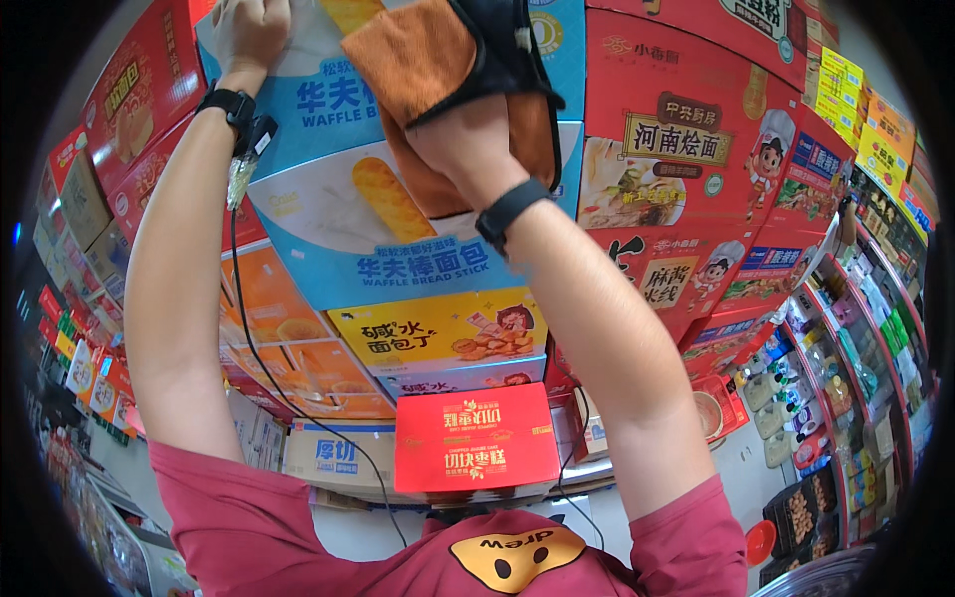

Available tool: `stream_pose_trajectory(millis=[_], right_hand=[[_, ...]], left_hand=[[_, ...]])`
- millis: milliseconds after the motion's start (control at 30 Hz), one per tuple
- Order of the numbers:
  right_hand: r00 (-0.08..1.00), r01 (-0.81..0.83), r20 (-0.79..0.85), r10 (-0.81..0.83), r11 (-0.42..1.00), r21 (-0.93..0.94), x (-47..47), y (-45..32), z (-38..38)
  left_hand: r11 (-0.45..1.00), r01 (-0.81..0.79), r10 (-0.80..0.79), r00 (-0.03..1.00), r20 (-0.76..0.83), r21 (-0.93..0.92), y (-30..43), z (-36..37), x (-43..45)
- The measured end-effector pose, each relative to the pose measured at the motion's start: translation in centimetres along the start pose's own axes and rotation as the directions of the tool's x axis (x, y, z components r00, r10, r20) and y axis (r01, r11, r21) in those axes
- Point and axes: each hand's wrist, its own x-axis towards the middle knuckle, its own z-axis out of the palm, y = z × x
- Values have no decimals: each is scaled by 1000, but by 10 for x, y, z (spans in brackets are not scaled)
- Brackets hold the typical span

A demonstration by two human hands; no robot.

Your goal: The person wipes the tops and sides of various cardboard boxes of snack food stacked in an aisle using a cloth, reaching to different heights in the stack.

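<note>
Stacked blue-and-white cartons of waffle bread sticks [321,224] stand in front of me. High at the upper left, my left hand [252,30] lies against the top blue carton, its fingers partly cut off by the picture's rim. My right hand [466,142] is wrapped in or tucked into an orange cloth with black edging [414,67], held before the blue cartons; its fingers are hidden. Both wrists wear black straps, and a cable hangs from the left one.
Red noodle cartons [671,82] rise at the right, red bread cartons [142,97] at the left. Below are a yellow carton [448,332] and a red cake box [477,440]. Shelves of goods [843,351] and a red basin [761,542] stand farther right.
</note>
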Motion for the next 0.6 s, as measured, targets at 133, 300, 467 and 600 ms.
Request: stream_pose_trajectory(millis=[133, 300, 467, 600], right_hand=[[925, -339, 271, 267, 903, 265, -48, -33, -12], [919, -295, 359, 162, 887, 356, -136, -34, -8], [666, -746, 739, 102, 90, 659, -208, -36, -17], [501, -214, 816, -289, 872, 441, -173, -29, -62]], left_hand=[[997, 67, -68, 996, 50, 22, -1, -13, -4], [997, 39, -48, 991, 125, 74, -20, 5, -2], [992, 95, -101, 991, 84, 78, -15, 1, 4], [993, 103, -108, 991, 75, 59, -16, -1, 0]])
